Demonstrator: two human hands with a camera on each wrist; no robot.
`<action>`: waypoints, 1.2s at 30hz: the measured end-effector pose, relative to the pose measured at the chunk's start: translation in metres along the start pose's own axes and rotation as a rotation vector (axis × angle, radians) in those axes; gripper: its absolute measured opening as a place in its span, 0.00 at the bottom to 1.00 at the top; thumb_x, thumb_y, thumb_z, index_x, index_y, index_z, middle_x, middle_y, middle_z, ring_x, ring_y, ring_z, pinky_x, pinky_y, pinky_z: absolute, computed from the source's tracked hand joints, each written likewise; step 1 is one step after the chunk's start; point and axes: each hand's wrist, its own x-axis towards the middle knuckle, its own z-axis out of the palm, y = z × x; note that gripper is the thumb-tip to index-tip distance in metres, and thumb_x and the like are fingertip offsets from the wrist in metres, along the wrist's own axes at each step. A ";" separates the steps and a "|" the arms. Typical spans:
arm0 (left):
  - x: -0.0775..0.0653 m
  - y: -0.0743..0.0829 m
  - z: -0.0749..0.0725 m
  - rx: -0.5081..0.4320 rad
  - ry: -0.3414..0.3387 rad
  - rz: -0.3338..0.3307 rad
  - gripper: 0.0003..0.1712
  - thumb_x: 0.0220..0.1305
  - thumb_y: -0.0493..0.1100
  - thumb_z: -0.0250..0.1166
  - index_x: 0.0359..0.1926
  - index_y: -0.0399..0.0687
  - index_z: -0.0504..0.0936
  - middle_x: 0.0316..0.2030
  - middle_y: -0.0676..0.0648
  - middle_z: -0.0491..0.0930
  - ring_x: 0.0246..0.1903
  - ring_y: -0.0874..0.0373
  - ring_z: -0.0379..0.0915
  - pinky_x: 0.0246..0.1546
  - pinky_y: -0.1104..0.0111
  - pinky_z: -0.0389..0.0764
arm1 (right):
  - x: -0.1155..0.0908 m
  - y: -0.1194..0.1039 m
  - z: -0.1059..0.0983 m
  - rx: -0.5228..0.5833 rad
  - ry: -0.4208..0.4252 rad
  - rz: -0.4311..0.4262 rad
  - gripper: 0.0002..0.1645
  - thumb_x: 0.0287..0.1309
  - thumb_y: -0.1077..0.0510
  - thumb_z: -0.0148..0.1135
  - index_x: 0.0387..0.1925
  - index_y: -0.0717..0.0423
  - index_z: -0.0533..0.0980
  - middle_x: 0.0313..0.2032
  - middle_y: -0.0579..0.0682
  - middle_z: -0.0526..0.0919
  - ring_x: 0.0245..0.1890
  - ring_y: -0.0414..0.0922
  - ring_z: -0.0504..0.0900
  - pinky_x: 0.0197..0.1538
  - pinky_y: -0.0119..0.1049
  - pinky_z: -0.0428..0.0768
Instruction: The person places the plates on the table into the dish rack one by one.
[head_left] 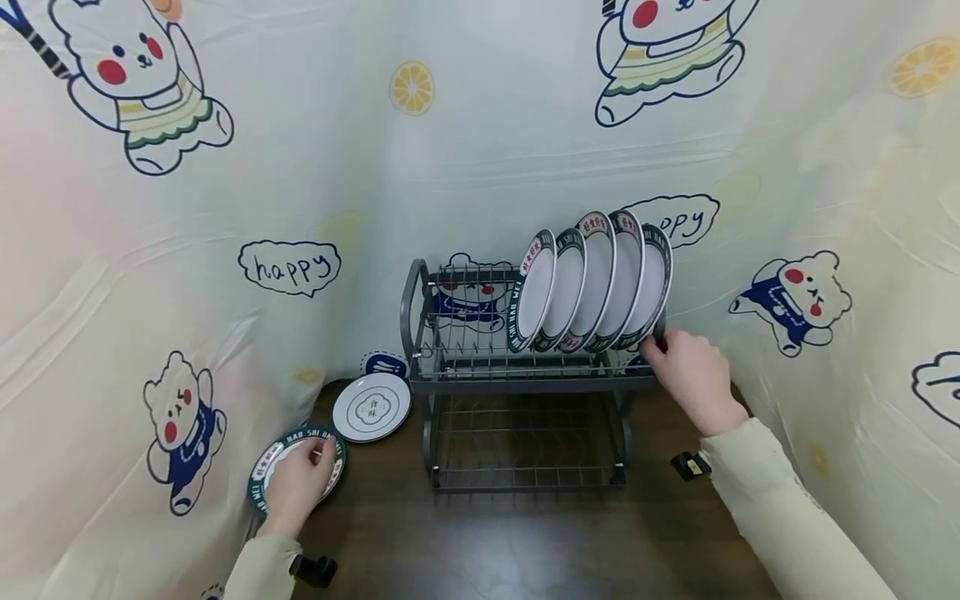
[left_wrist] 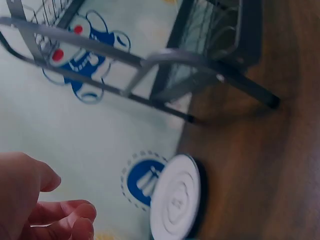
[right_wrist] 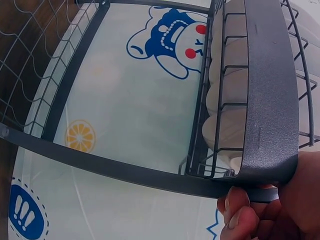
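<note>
The right sleeve [head_left: 795,508] and the left sleeve [head_left: 258,571] are lying nearest to the head camera, reaching over the dark table [head_left: 525,542]. In this view, the left hand [head_left: 296,487] is hovering over a green-rimmed plate [head_left: 279,454]; whether it is touching it, I cannot tell. Just beside, a white plate [head_left: 372,407] is lying flat, its middle pattern facing up. The grey rack [head_left: 525,385] is standing on the table, and five plates [head_left: 536,287] are leaning on their edges in its upper tier, toward the right side. The wires are probably keeping them apart, so they are not sliding down. The right hand [head_left: 697,379] is holding the right end of the rack, perhaps for steadying it.

In the left wrist view, the fingers [left_wrist: 60,207] are bending loosely, a narrow gap is standing between them and the thumb, and nothing is showing in it. The white plate is lying near the rack's leg.

In the right wrist view, the right fingers [right_wrist: 237,205] are curling under the rack's side frame while the thumb side is pressing from the other side, seemingly a firm grip. The plates are showing behind the wires.
</note>
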 end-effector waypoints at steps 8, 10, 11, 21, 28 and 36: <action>-0.006 -0.035 -0.001 0.021 -0.032 -0.138 0.26 0.78 0.57 0.49 0.40 0.39 0.80 0.29 0.44 0.78 0.29 0.49 0.72 0.27 0.60 0.66 | -0.001 -0.001 -0.001 -0.003 0.013 0.005 0.29 0.76 0.50 0.50 0.15 0.53 0.67 0.13 0.48 0.66 0.13 0.47 0.67 0.16 0.39 0.62; -0.007 -0.043 -0.001 0.023 -0.035 -0.144 0.27 0.78 0.57 0.49 0.40 0.39 0.80 0.30 0.44 0.78 0.29 0.49 0.72 0.27 0.60 0.66 | -0.001 0.000 -0.001 -0.004 0.017 0.010 0.29 0.76 0.49 0.50 0.15 0.53 0.67 0.13 0.48 0.66 0.13 0.47 0.67 0.16 0.39 0.62; -0.007 -0.047 -0.001 0.024 -0.036 -0.144 0.27 0.78 0.58 0.48 0.40 0.38 0.80 0.30 0.43 0.79 0.29 0.48 0.73 0.27 0.60 0.66 | -0.001 0.000 -0.001 -0.003 0.020 0.013 0.29 0.76 0.50 0.51 0.15 0.53 0.67 0.13 0.48 0.66 0.13 0.47 0.67 0.16 0.39 0.62; -0.009 -0.089 0.011 -0.025 -0.103 -0.194 0.31 0.78 0.57 0.47 0.44 0.31 0.81 0.28 0.44 0.81 0.29 0.49 0.76 0.28 0.59 0.71 | -0.002 0.002 0.004 -0.026 0.009 0.011 0.28 0.75 0.50 0.51 0.15 0.52 0.66 0.13 0.47 0.65 0.13 0.47 0.66 0.16 0.38 0.61; -0.010 -0.106 0.021 -0.155 -0.083 -0.257 0.32 0.79 0.54 0.46 0.46 0.26 0.80 0.28 0.41 0.83 0.24 0.52 0.80 0.29 0.61 0.73 | -0.002 0.001 0.003 -0.026 0.012 0.020 0.28 0.75 0.50 0.50 0.15 0.52 0.65 0.13 0.47 0.65 0.13 0.46 0.65 0.16 0.38 0.61; -0.010 -0.112 0.035 -0.389 -0.026 -0.429 0.25 0.77 0.45 0.48 0.43 0.24 0.80 0.28 0.41 0.80 0.23 0.54 0.77 0.31 0.59 0.80 | -0.001 0.000 0.002 -0.024 0.020 0.019 0.29 0.75 0.50 0.50 0.15 0.52 0.66 0.13 0.47 0.65 0.13 0.46 0.65 0.17 0.38 0.60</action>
